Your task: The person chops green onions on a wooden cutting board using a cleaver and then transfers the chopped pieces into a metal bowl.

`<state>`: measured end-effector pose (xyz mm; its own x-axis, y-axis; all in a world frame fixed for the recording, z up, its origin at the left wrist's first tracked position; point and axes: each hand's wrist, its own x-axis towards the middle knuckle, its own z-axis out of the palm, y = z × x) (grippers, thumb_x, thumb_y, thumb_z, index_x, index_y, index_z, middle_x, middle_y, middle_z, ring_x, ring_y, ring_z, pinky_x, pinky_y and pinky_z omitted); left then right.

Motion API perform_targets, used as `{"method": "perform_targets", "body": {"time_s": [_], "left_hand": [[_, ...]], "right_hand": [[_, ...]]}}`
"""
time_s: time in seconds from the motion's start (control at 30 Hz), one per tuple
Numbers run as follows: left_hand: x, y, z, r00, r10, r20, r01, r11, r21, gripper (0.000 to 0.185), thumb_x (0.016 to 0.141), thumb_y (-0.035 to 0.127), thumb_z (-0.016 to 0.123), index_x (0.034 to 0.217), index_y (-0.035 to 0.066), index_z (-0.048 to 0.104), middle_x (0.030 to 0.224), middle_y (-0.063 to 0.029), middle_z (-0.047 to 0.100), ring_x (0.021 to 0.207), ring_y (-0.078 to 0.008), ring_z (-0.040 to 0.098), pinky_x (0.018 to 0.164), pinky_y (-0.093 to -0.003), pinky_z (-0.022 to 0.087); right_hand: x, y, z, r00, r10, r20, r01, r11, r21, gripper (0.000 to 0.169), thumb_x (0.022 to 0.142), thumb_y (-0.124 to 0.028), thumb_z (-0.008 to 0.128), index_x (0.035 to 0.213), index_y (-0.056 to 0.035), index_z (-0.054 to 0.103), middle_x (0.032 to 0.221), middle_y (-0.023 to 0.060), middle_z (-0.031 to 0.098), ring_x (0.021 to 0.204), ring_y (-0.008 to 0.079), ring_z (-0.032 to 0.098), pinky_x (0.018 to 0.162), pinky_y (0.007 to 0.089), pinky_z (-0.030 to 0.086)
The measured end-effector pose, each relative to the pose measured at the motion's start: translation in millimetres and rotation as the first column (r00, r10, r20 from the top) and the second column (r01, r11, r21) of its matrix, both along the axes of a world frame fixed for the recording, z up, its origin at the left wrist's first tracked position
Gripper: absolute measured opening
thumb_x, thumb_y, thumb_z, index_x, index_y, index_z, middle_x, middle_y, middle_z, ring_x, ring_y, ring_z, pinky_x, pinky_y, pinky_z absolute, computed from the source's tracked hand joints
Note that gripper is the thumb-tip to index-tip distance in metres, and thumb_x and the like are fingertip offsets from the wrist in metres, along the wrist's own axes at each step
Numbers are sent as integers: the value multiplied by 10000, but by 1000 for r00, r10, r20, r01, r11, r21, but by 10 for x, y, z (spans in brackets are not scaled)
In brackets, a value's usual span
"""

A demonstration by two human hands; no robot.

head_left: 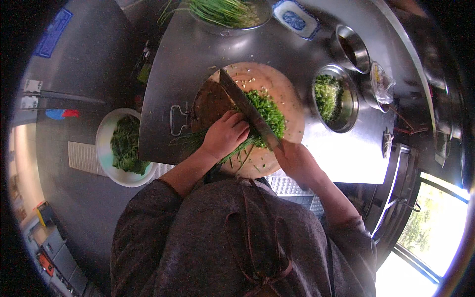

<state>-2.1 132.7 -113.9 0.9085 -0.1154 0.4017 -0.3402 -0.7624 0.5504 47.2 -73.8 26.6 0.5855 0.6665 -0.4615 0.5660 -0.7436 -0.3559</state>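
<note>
My left hand (227, 134) presses a bunch of long green stalks, like chives or thin scallions (237, 150), against a round wooden cutting board (289, 92). The fingers are curled over the stalks, beside the blade. My right hand (298, 161) grips a large kitchen knife (248, 107), whose blade runs diagonally across the board towards its upper left edge. Just right of the blade lies a heap of finely chopped greens (272, 117). Small cut bits are scattered over the board. The knife's handle is mostly hidden in my right hand.
The board rests on a steel table (170, 74). At the right stand a steel bowl (355, 105) of chopped greens and another steel bowl (365, 44). Beyond the board are a basin (224, 32) of long stalks and a blue-white dish (306, 31). A white bowl (105, 170) of leafy greens is at left.
</note>
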Motion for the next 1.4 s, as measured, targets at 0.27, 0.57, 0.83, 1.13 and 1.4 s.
{"method": "perform_targets", "body": {"time_s": [0.27,0.57,0.83,1.13,1.4], "left_hand": [[31,4,38,999,6,37,-7,1000,12,168,805,208,705,926,94,684,1011,-86,628,1009,-318,573,858,-405,512],[-10,3,36,999,-17,43,15,999,39,184,800,157,702,950,73,636,1036,-87,590,1019,-301,563,848,-389,520],[9,26,15,1000,-27,5,27,1000,1,162,805,155,694,939,73,653,1025,-83,604,1007,-294,569,845,-393,515],[-95,95,83,996,-42,77,44,999,-28,151,823,142,675,959,74,672,1047,-84,622,1046,-295,574,922,-398,491],[-114,84,3,997,-30,76,30,1000,3,179,807,139,699,964,67,651,1048,-88,605,1030,-297,578,883,-385,512]], "right_hand": [[50,107,-240,992,-92,82,89,995,46,188,910,-147,503,993,-1,587,892,158,595,644,315,660,543,415,559],[-115,-265,-114,999,-42,18,41,998,49,281,970,-228,466,1065,15,572,736,218,618,652,366,651,596,448,511],[-38,178,-457,966,-44,253,-2,984,179,161,887,-177,524,931,-30,573,753,167,591,625,354,641,536,446,535],[-274,-148,-18,927,-372,-58,374,927,26,294,978,-235,489,1082,21,590,662,202,606,615,335,650,568,429,488],[-200,0,6,985,-162,-58,162,987,-15,219,966,-203,442,975,-12,551,745,236,628,664,416,647,577,498,535]]}}
